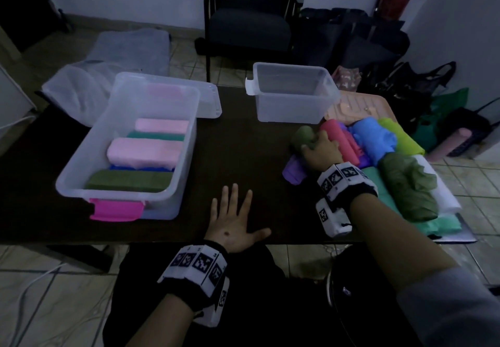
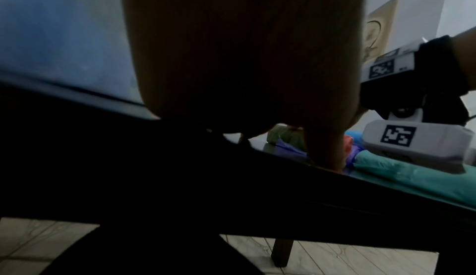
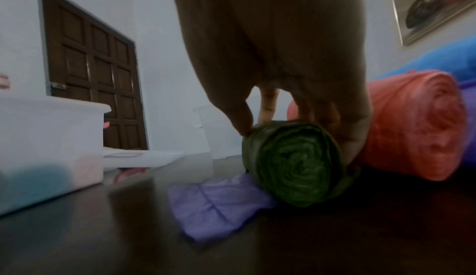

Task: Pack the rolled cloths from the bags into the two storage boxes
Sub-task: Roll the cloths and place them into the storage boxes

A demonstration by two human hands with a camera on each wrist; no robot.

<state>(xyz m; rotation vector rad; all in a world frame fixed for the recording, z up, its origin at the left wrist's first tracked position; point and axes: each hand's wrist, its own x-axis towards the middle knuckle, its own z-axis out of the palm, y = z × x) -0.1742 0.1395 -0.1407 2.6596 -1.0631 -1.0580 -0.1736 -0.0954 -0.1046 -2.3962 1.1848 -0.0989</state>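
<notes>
We start at the dark green roll (image 3: 296, 161), lying at the near-left edge of the pile of rolled cloths (image 1: 378, 146) on the right side of the table (image 1: 243, 143). Our right hand (image 1: 322, 151) is curled over its top, thumb on one side and fingers on the other, so we judge it gripped but not yet lifted. It rests partly on a loose purple cloth (image 3: 219, 202) and touches the coral roll (image 3: 412, 124) just to its right.

What could go wrong from here: the roll is soft and wound only on itself, so a pinch near one end may let the outer layer peel and the roll loosen as it rises. The purple cloth beneath may drag along, and the coral roll leaning against it may tumble off the pile.

Our left hand (image 1: 234, 222) lies flat on the table near its front edge, fingers spread and straight, holding nothing.

Further out, the large box (image 1: 81, 168) at the left already holds pink, teal, blue and green rolls. The small box (image 1: 295, 108) at the far middle looks empty. We think the green roll could go to either.
</notes>
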